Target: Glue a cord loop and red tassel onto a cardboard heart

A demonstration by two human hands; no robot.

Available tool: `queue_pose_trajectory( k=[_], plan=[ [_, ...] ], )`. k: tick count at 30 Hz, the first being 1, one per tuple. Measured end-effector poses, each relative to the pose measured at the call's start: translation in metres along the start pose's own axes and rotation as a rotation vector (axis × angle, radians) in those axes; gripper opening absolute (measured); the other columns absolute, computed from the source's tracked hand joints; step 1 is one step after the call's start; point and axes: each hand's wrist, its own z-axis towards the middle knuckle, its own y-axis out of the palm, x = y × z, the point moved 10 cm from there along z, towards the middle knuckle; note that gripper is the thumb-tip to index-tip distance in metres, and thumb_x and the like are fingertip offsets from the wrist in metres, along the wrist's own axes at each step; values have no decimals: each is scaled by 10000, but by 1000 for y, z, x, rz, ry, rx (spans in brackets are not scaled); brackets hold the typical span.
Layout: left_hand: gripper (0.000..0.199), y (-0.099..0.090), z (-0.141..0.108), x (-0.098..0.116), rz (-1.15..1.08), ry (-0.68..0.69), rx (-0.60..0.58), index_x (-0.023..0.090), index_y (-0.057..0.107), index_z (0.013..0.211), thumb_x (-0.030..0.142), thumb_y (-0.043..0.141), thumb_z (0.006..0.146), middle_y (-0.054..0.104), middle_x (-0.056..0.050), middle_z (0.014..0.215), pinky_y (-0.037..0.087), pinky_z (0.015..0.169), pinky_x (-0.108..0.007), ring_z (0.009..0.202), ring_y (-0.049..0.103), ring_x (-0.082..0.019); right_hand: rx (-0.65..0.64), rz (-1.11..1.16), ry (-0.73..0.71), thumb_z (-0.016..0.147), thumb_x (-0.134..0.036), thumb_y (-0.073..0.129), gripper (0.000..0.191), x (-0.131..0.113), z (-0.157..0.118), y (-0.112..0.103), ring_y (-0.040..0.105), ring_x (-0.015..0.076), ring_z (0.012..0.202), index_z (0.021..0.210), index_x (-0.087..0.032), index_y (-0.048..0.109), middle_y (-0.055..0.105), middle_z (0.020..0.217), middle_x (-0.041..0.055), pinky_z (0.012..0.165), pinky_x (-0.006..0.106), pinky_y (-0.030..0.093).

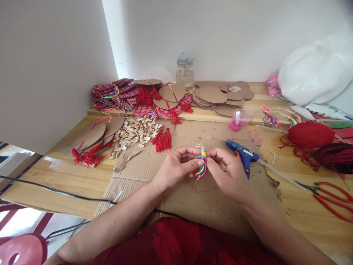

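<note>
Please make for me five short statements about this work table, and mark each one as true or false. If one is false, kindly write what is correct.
1. The left hand and the right hand both hold the multicoloured tassel. True.
2. The glue gun is yellow and lies left of both hands. False: it is mainly blue and lies beyond the right hand, on the right.
3. The scissors have red handles. True.
4. The red yarn lies on top of the peanut shells. False: it lies far to their right, apart from them.
5. The bottle with the grey lid stands upright. True.
</note>
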Motion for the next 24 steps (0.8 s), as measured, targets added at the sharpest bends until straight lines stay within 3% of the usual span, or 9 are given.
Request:
queue_pose_trajectory(
  k=[5,8,11,14,17,20,24],
  plan=[
    [293,-6,0,8,185,97,55,132,755,921,394,803,798,731,-59,824,477,469,-176,589,596,-94,12,-83,-16,961,-230,528,147,-6,-1,-2,552,154,673,839,-210,607,625,745,5,628,295,435],
    [216,-10,-5,23,327,221,117,155,767,896,364,761,843,734,-80,950,500,491,-185,653,622,-112,21,-134,-45,951,-215,535,132,-12,-1,-4,545,153,676,838,-211,604,615,741,-2,636,295,433],
    [224,-5,-9,28,344,259,97,168,773,964,369,717,884,727,-101,1083,526,528,-203,739,665,-140,38,-165,-93,938,-201,559,104,-17,-2,-5,560,151,694,845,-215,603,628,759,-6,666,292,448],
    [280,1,-9,25,331,239,49,159,765,1041,375,750,863,754,-108,1046,558,639,-248,798,695,-170,69,-195,-134,928,-188,569,85,-22,-3,-6,574,150,700,856,-220,602,635,766,-9,677,288,463],
    [232,-1,-9,26,378,261,78,163,774,984,342,782,837,774,-98,994,556,723,-279,836,710,-191,83,-235,-152,924,-192,568,85,-24,-3,-6,584,156,690,850,-224,596,638,758,-4,665,294,474],
    [134,-3,-11,34,491,341,132,199,785,947,301,730,880,778,-79,980,546,726,-280,866,712,-198,122,-331,-193,905,-186,580,87,-30,-5,-8,599,173,709,835,-232,602,656,766,7,677,313,482],
    [142,0,-17,45,577,448,148,234,792,992,256,672,920,775,-67,988,549,761,-288,897,708,-199,197,-448,-319,871,-151,605,87,-48,-13,-10,628,196,805,867,-238,600,693,836,22,757,341,489]
  ],
)
